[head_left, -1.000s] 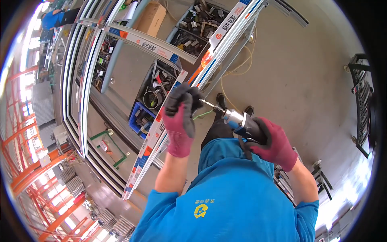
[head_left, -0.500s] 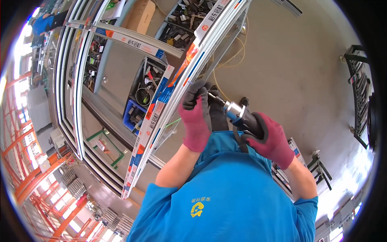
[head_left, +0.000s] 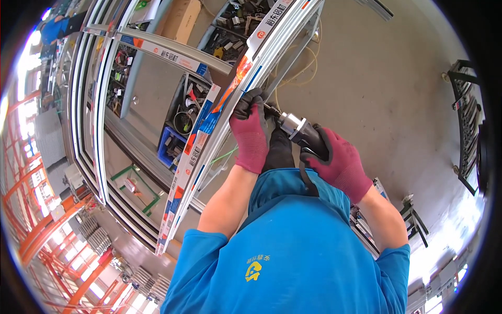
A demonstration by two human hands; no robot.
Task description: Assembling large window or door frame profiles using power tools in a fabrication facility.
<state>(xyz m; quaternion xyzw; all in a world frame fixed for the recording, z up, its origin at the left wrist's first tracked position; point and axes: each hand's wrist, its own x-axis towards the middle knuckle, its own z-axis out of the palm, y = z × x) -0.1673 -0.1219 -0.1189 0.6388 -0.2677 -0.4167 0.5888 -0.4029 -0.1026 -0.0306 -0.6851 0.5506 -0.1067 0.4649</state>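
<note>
My right hand (head_left: 340, 165), in a maroon glove with dark palm and fingers, is wrapped round the black body of a power screwdriver (head_left: 294, 125) with a silver collar. Its thin tip points up and left toward the near bar of a silver aluminium frame (head_left: 272, 48). Against that bar's edge, my left hand (head_left: 249, 125), gloved the same way, has its fingers curled near the tool's tip. What those fingers pinch, if anything, is hidden. Printed strips and orange-and-blue tape cover part of the bar.
Below the frame are bins of metal parts (head_left: 226, 44), a blue crate (head_left: 171, 147) and a cardboard box (head_left: 180, 20). A yellow hose (head_left: 315, 63) lies on the floor beyond the bar. A dark wheeled rack (head_left: 463, 125) stands at the right. Another person (head_left: 55, 30) is far left.
Both hands and the screwdriver have moved up and slightly left along the bar. The tool's tip remains close to my left fingers.
</note>
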